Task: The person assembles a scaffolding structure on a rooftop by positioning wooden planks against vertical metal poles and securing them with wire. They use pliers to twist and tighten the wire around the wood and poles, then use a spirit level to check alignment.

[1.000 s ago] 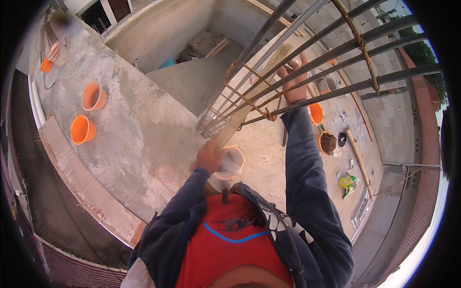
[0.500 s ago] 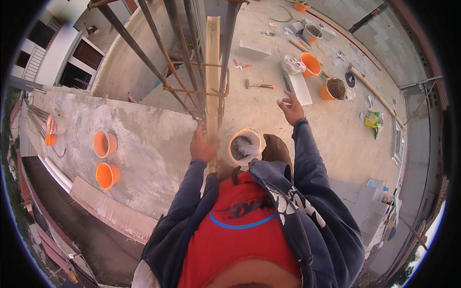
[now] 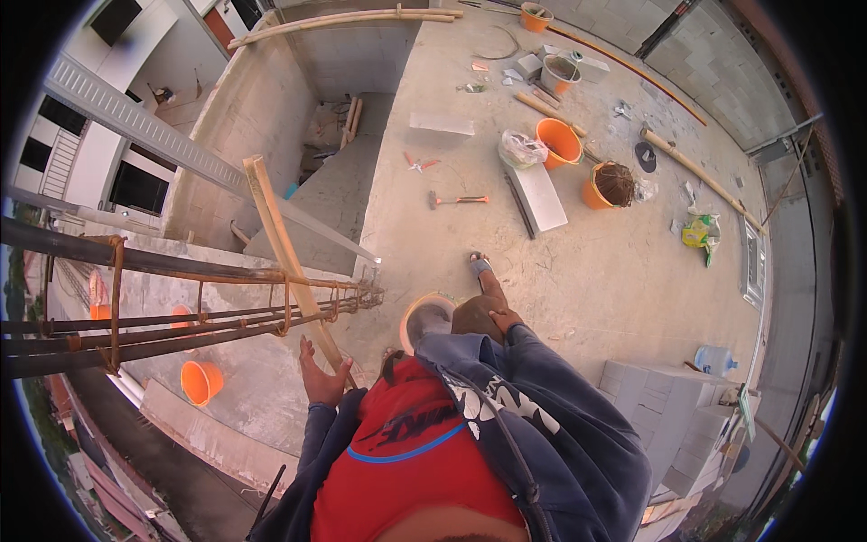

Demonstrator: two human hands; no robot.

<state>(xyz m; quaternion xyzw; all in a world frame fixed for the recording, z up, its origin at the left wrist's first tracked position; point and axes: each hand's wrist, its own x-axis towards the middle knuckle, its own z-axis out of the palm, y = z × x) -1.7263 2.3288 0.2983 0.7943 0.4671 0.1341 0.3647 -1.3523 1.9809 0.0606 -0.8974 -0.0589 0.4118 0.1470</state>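
Observation:
Beside the lower end of a narrow wooden board [image 3: 287,248], my left hand [image 3: 323,378] is open, thumb and fingers apart. Whether it touches the board, I cannot tell. The board leans against a cage of rusty steel rebar [image 3: 199,316] that runs in from the left. My right hand [image 3: 504,320] rests on my bent knee [image 3: 477,316], its fingers lying over it and partly visible. A light bucket [image 3: 408,318] stands by my legs, partly hidden by my clothing. My sandalled foot [image 3: 480,263] is on the concrete floor.
A hammer [image 3: 458,200], red-handled pliers [image 3: 420,163] and a pale block [image 3: 542,194] lie ahead. Orange buckets [image 3: 560,142] stand farther right, another [image 3: 200,383] at left. A walled opening [image 3: 334,194] drops away front left. Stacked blocks [image 3: 664,397] are at right.
My view has shifted and the rebar cage now runs to the left. My left hand has opened away from the board. My right hand has come down from the air to my knee.

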